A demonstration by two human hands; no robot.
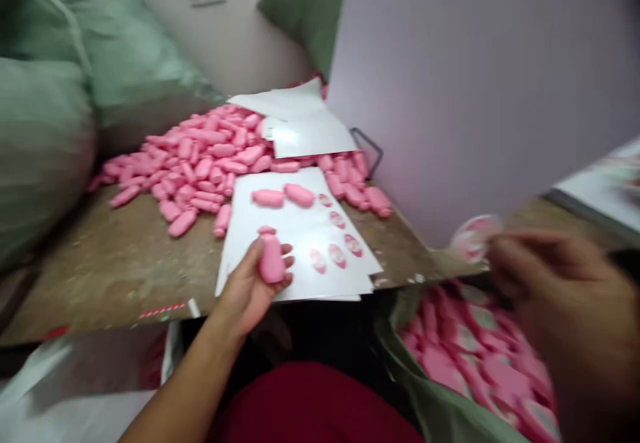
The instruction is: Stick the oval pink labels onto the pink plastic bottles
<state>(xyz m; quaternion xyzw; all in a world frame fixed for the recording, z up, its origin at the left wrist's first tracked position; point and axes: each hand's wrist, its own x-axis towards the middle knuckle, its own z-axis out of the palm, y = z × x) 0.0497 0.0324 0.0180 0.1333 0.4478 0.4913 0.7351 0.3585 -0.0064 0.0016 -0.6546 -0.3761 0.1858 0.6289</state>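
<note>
In my left hand (253,289) lies a small pink plastic bottle (271,257), held over the white sticker sheets (295,283). Several oval pink-and-white stickers are still on the top sheet, such as one sticker (337,256). Two more pink bottles (269,197) rest near the sheet's far edge. My right hand (555,289), blurred, is raised at the right with thumb and fingers pinched on an oval sticker (476,236). Below that hand, an open green sack (415,376) holds many pink bottles, some bearing labels.
A heap of pink bottles (200,156) covers the back of the worn wooden table (100,249). More white sheets (310,129) lie on the heap. Full green sacks (40,156) stand at the left. A large pale panel (465,83) rises at the right. A white bag (90,396) sits below left.
</note>
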